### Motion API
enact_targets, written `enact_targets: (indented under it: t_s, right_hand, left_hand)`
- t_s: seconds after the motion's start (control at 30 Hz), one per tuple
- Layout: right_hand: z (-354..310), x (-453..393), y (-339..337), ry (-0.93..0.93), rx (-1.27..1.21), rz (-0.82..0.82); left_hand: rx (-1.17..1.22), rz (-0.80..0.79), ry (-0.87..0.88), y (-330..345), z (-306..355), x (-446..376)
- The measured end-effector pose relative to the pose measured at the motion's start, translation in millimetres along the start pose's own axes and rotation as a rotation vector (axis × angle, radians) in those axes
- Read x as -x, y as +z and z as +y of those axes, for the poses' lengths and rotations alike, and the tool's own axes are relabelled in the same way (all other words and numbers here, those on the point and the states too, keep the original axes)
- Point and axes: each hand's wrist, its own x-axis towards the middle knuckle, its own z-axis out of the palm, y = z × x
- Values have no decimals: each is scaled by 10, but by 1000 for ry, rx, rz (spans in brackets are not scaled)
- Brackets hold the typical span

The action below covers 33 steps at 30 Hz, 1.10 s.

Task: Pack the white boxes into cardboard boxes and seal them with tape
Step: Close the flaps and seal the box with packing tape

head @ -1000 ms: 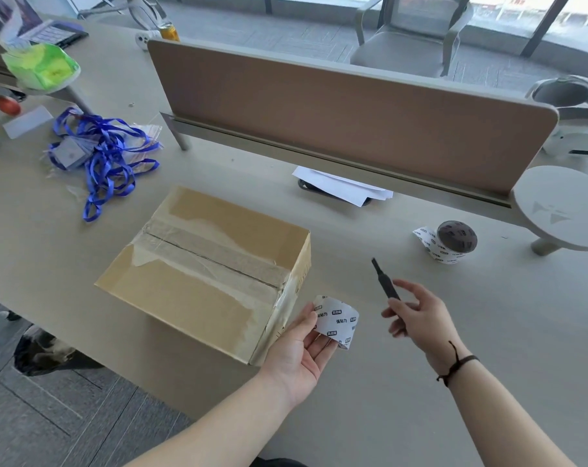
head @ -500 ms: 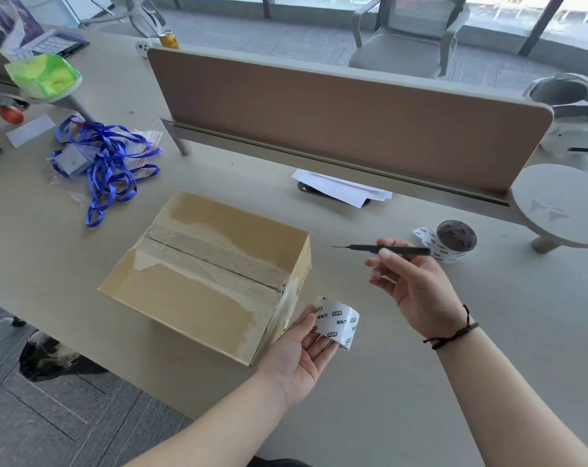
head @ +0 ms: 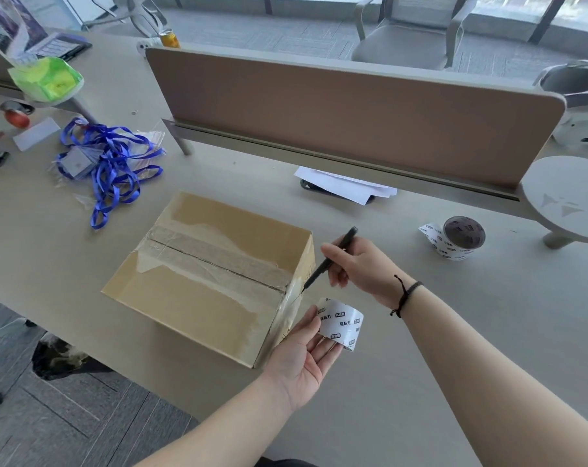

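Note:
A closed cardboard box [head: 198, 284] lies on the desk, its top seam covered by clear tape. A strip of tape runs off its right side to a curled white printed backing piece [head: 341, 323], which my left hand [head: 306, 358] holds palm up just right of the box's near corner. My right hand [head: 360, 264] grips a thin black blade tool [head: 329, 257], its tip down against the tape at the box's right edge. No white boxes are visible.
A tape roll [head: 461, 237] stands on the desk to the right. White papers [head: 346, 187] lie under the brown divider panel [head: 353, 109]. Blue lanyards [head: 110, 160] are piled at the left. A round white stand [head: 568, 200] sits far right.
My right hand swung the black tool from level near the tape roll down and left, so its tip now touches the tape at the box's right edge. My left hand stays put.

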Motion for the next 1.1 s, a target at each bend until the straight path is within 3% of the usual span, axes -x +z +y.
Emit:
enact_targets:
  t_s: [0.17,0.7,0.93,1.1]
  right_hand:
    - [-113,-47,71,-65,164,-57]
    - [-242,-124,84,-126,282,-69]
    - [-217,-268,-233,-85,259,216]
    - [-75,-155,-329,10,82,345]
  left_hand:
    - [0,5,4,19,-4,5]
    - [7,17,-8,34,4,26]
    - [-20,54,-31,-14,9,7]
    - [-69,113,-26,-1,45,-51]
